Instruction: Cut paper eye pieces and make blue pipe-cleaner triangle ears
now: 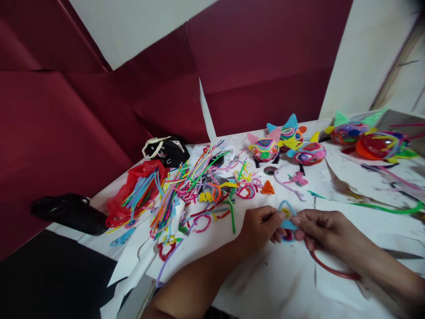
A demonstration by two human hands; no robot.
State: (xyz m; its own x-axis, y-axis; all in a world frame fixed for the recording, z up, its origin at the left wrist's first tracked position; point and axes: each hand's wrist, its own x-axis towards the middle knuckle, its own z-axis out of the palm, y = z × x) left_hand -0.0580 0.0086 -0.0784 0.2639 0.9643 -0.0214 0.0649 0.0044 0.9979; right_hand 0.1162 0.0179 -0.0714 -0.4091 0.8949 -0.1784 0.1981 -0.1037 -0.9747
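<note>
My left hand (262,223) pinches one side of a small blue pipe-cleaner piece (289,224), and my right hand (320,228) pinches the other. A light-blue loop stands up from its top, with yellow inside it. Below the blue band, between my fingers, hangs a pink and dark round coil (287,235); how it is joined is hidden. Scissors with a red handle (335,268) lie under my right forearm, which covers part of them. An orange fuzzy triangle (267,188) rests on the table beyond my left hand.
Several colourful pipe-cleaner animal heads (264,148) stand along the back right. Loose pipe cleaners (169,199) heap up at centre left beside a red plastic bag (116,208). A black pouch (169,150) and a black plastic bundle (69,213) sit further left. White paper (358,226) covers the right side.
</note>
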